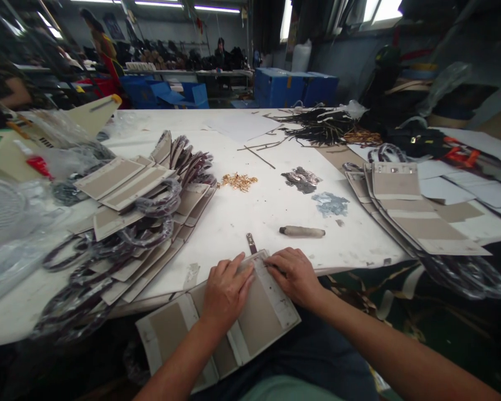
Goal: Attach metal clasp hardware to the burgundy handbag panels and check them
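Two bare hands press down on a beige panel piece [250,317] that lies at the near edge of the white counter [250,211] and hangs partly over the person's lap. The left hand [226,291] lies flat on the middle of the panel with its fingers spread and together holds nothing; the right hand [293,275] rests on the panel's far right corner with its fingers curled down onto the edge, pinching or pressing there, which of the two I cannot tell. A small metal clip [251,243] sticks out from the panel's far edge between the two hands. Just beyond the right hand lies a tan wrapped handle tool [302,231]. Farther off sit a little heap of gold fittings [239,181], a grey pile of metal parts [301,179] and a bluish pile [330,204]. A stack of like panels with dark looped handles [142,223] spreads at the left, and another stack [404,206] lies at the right.
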Motion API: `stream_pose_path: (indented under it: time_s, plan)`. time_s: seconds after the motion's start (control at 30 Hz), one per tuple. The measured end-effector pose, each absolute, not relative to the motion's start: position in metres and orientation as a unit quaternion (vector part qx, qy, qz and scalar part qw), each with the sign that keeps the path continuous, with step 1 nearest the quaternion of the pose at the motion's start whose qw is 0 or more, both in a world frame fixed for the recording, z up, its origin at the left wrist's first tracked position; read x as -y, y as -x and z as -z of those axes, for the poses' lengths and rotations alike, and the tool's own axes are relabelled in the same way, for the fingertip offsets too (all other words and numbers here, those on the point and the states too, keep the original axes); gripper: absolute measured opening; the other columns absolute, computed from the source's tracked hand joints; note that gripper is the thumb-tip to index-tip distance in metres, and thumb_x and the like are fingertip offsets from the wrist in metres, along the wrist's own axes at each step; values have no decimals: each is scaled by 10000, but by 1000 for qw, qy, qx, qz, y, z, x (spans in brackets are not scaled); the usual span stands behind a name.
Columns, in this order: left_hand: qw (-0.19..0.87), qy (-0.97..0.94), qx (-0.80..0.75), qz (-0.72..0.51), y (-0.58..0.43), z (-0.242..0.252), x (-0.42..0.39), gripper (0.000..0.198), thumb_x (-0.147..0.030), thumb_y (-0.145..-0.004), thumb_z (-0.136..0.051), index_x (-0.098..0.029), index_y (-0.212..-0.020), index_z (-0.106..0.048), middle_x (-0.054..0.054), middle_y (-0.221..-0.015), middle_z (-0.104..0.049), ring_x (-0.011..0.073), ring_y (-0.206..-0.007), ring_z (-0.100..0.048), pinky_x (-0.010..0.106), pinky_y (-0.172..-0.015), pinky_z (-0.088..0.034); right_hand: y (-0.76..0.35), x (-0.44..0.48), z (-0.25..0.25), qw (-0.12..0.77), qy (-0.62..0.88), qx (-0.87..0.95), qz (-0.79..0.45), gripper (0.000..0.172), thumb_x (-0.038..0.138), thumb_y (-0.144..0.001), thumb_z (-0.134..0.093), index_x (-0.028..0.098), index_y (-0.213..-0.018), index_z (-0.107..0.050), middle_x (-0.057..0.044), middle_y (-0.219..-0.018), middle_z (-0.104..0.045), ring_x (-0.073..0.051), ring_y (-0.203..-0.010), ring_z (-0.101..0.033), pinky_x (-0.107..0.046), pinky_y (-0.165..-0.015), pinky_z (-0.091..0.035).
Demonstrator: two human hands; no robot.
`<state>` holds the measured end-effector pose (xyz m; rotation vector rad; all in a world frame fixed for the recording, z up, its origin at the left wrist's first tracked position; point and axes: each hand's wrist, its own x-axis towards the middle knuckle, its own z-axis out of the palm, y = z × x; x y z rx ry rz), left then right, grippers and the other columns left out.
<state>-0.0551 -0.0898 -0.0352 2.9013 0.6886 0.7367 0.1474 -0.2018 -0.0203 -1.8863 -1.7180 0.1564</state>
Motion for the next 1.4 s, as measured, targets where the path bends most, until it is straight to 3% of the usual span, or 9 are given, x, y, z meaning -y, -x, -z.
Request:
stream_pose_path:
  time_s: [0.17, 0.3, 0.43, 0.6, 0.7, 0.97, 1.13, 1.4]
  plan:
    - [34, -949, -200, -243, 56, 28, 78, 248, -271, -1008, -605, -218, -1216, -730, 89, -1229, -707, 261, -1015, -587, 414, -875, -543, -148, 190, 29, 318, 702, 635, -48, 137, 194, -968, -724, 265, -1077, -767, -17, -987, -741, -221, -966, -629, -372, -883, -397]
    - [57, -959, -176, -214, 55, 27, 54, 239, -326, -1013, -614, -246, -1204, -733, 71, -1188, -702, 237, -1049, -612, 358, -841, -557, -148, 182, 29, 301, 714, 631, -30, 146, 236, -988, -703, 286, -1102, -781, -23, -1092, -735, -222, -1010, -629, -385, -884, -408]
    - [57, -957, -190, -213, 54, 27, 52, 246, -364, -1015, -615, -284, -1208, -746, 57, -1291, -687, 250, -1085, -621, 408, -885, -552, -148, 183, 28, 262, 703, 661, -1, 215, 272, -1021, -656, 278, -1212, -755, -64, -1254, -696, -261, -1127, -604, -419, -932, -409]
    - [-15, -946, -258, -195, 50, 28, 93, 394, -180, -993, -552, -211, -1372, -658, 78, -1505, -587, 336, -1274, -547, 588, -1078, -449, -146, 190, 26, 242, 697, 675, 1, 297, 272, -1046, -606, 282, -1328, -699, -84, -1321, -669, -278, -1174, -581, -430, -968, -409]
    - [4, -938, -286, -197, 51, 33, 111, 459, -168, -991, -515, -166, -1444, -590, 78, -1530, -568, 307, -1339, -519, 573, -1187, -387, -141, 193, 25, 242, 692, 680, -5, 356, 255, -1043, -598, 302, -1392, -657, -76, -1313, -671, -277, -1175, -576, -428, -973, -414]
    - [38, -938, -312, -145, 66, 35, 120, 564, -374, -1036, -484, -219, -1576, -433, 16, -1643, -434, 245, -1472, -427, 525, -1280, -328, -139, 192, 45, 240, 668, 704, 20, 459, 227, -1035, -570, 316, -1485, -572, -96, -1310, -654, -297, -1159, -568, -438, -942, -423]
    - [-19, -940, -304, -157, 65, 49, 115, 564, -320, -1026, -477, -233, -1581, -426, 3, -1631, -452, 245, -1451, -459, 523, -1252, -362, -136, 189, 42, 226, 674, 703, 10, 497, 182, -1007, -592, 319, -1484, -559, -81, -1308, -645, -296, -1158, -553, -440, -956, -409]
    - [-169, -934, -231, -215, 62, 71, 89, 530, -250, -1007, -463, -202, -1533, -488, 40, -1569, -535, 242, -1403, -497, 478, -1169, -405, -133, 184, 17, 194, 699, 688, 0, 382, 287, -1024, -587, 306, -1406, -576, -64, -1182, -667, -284, -1070, -567, -422, -891, -410]
